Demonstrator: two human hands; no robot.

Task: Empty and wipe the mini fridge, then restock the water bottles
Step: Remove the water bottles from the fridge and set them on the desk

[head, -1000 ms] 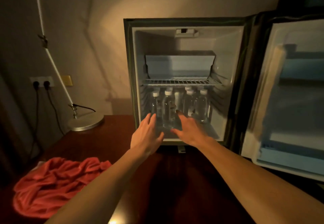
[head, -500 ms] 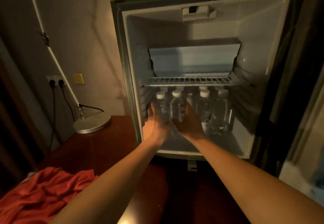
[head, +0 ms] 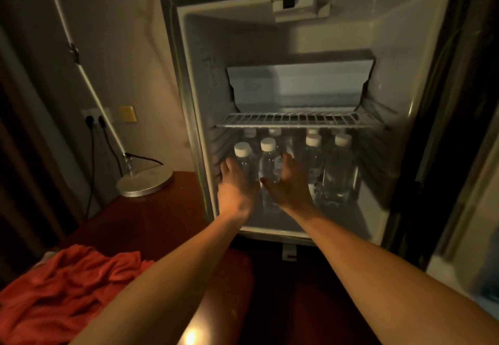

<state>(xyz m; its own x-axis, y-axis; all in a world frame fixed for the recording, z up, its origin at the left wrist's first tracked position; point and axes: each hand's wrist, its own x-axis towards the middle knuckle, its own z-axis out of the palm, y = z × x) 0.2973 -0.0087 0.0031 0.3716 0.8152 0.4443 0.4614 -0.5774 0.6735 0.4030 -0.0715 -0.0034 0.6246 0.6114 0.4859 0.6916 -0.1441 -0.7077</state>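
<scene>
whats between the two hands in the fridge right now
In the head view, a clear water bottle with a white cap stands between the left hand and right hand, on the fridge floor.

Dim warm light, glare spot on table (head: 190,337); right edge blurred, wide-angle bending at borders.

**Surfaces and materials, mini fridge corner**

Mini fridge (head: 405,80) interior: smooth white moulded plastic, faint sheen, ribbed side walls. Shelf (head: 299,121): thin wire grid, white-coated. Door seal round the opening looks like dull grey rubber.

Water bottles (head: 337,171): clear glossy plastic, catching highlights; matt white plastic screw caps.

Tabletop (head: 151,217): dark reddish wood, polished, with a bright lamp reflection near the bottom edge.

Cloth (head: 59,293): red, soft, crumpled, matt, towel-like nap.

Lamp base (head: 145,182): round brushed metal disc, satin finish. Wall: matt, plain.
</scene>
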